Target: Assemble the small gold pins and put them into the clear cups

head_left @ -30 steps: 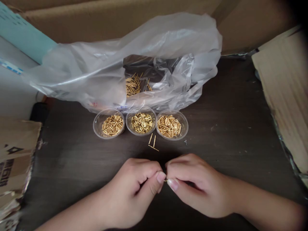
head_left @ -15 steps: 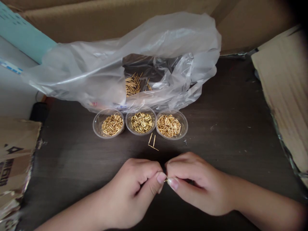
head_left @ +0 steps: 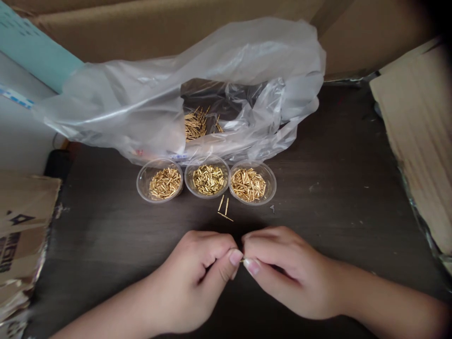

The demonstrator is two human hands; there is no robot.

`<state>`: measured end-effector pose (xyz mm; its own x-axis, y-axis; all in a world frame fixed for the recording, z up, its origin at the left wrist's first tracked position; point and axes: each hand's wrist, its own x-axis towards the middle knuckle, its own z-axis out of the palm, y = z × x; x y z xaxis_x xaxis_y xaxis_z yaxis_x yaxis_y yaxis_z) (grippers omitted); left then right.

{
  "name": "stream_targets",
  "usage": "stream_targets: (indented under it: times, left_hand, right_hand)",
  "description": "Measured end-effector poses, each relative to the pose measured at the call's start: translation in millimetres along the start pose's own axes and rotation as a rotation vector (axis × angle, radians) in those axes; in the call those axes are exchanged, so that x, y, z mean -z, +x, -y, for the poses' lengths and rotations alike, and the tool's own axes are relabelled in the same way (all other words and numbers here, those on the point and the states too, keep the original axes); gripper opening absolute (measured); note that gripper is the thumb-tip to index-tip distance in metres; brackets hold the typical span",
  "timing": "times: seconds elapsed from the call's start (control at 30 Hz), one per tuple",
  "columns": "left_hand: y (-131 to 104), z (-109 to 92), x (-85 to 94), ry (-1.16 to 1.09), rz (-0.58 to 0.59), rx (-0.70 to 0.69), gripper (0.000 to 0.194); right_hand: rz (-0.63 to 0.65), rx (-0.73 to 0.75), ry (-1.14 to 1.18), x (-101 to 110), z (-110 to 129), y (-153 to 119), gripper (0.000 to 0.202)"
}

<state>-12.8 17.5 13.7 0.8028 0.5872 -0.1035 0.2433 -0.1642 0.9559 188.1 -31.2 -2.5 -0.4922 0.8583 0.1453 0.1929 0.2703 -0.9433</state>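
My left hand (head_left: 208,275) and my right hand (head_left: 286,268) meet thumb to thumb above the dark table. Between the pinched fingertips shows a sliver of a small gold metal pin (head_left: 242,260); most of it is hidden, and both hands grip it. Just beyond the hands lie a few loose gold pins (head_left: 226,207). Behind these stand three clear round cups in a row: the left cup (head_left: 141,186), the middle cup (head_left: 189,181) and the right cup (head_left: 271,183). Each holds many short gold metal pieces.
A crumpled translucent plastic bag (head_left: 141,99) lies behind the cups, with long gold pins (head_left: 196,125) in its opening. Cardboard stands along the back (head_left: 176,28). A cardboard box (head_left: 24,235) is at the left, a cardboard sheet (head_left: 416,141) at the right.
The fingertips have shifted slightly up and left and drawn a little closer together, so less of the gold pin shows between them. Cups, bag and loose pins stay put.
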Motion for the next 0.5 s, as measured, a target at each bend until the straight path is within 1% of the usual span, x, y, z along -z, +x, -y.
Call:
stream_targets:
  times: [0.17,0.3,0.5]
  left_hand:
    - [-1,2,-0.8,0.048,-0.027,0.029,0.035]
    - [-1,2,-2.1,0.079,-0.043,0.025,0.036]
    - [-2,4,-3.3,0.082,-0.042,0.014,0.035]
  right_hand:
    - [-0.052,0.005,-0.153,-7,0,-4,0.026]
    - [-0.066,-0.008,-0.253,-10,2,-7,0.026]
    - [-0.108,-0.018,-0.274,-13,6,-10,0.025]
